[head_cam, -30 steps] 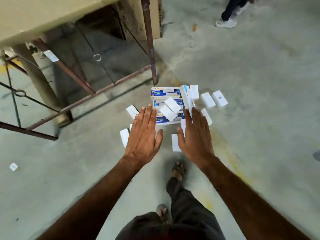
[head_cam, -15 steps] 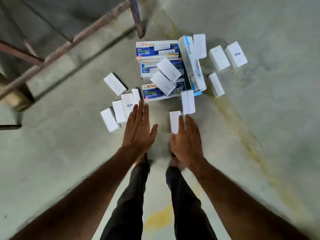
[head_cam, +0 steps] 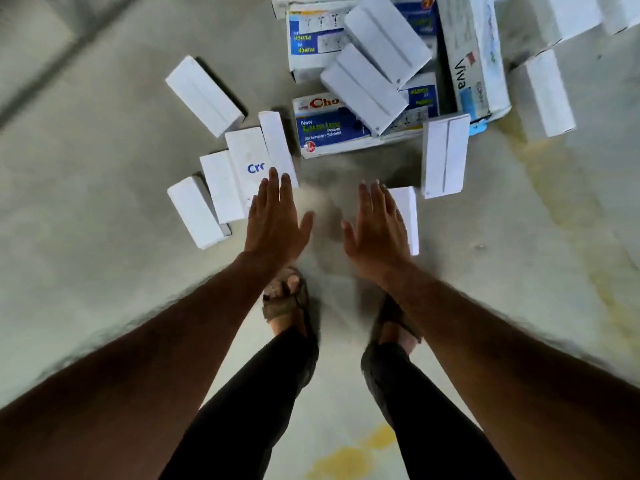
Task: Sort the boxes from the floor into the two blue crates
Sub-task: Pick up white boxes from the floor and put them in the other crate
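White boxes (head_cam: 363,84) lie just beyond both hands' straight, spread fingers (head_cam: 277,188) — nothing held.

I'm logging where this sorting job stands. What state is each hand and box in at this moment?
left hand: open, fingers straight, holding nothing, above the floor.
right hand: open, holding nothing, partly covering a small white box.
"Cro" box: flat on the floor, among other white boxes.
Choice socket box: flat, white boxes lying on top.
Viva box: on its edge beside the pile.
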### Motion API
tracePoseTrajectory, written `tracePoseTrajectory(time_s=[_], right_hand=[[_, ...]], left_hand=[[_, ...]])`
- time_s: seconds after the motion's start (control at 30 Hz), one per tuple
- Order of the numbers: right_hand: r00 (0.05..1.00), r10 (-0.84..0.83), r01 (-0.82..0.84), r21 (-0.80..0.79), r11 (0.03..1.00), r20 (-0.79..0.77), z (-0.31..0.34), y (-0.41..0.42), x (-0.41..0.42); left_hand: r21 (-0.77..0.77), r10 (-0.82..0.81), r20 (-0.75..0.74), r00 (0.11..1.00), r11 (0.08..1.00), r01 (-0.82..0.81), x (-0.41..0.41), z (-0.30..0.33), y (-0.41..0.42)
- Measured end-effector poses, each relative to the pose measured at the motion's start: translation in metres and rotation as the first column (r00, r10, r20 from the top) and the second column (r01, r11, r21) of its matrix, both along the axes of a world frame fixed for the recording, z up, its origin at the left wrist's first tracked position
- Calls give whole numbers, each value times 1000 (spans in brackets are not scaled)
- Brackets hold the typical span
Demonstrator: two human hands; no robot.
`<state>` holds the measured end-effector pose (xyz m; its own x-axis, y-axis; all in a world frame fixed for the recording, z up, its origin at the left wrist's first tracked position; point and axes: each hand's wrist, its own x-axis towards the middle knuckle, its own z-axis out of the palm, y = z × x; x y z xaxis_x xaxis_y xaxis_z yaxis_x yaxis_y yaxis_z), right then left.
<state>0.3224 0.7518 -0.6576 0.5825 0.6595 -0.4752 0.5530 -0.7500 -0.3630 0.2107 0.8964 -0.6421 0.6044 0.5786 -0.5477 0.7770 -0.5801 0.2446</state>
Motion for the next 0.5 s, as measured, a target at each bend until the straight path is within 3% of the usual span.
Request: tracePoseTrajectory(time_s=[0.27,0.5], right_hand=[[985,167,-164,77,983,-34,-98,120,-39],[997,74,-74,98,992,5,-136,170,-50]], left_hand=[[5,292,-57,955,956,-293,-42,-107,64],[58,490,64,870,868,-493,-31,-143,74]])
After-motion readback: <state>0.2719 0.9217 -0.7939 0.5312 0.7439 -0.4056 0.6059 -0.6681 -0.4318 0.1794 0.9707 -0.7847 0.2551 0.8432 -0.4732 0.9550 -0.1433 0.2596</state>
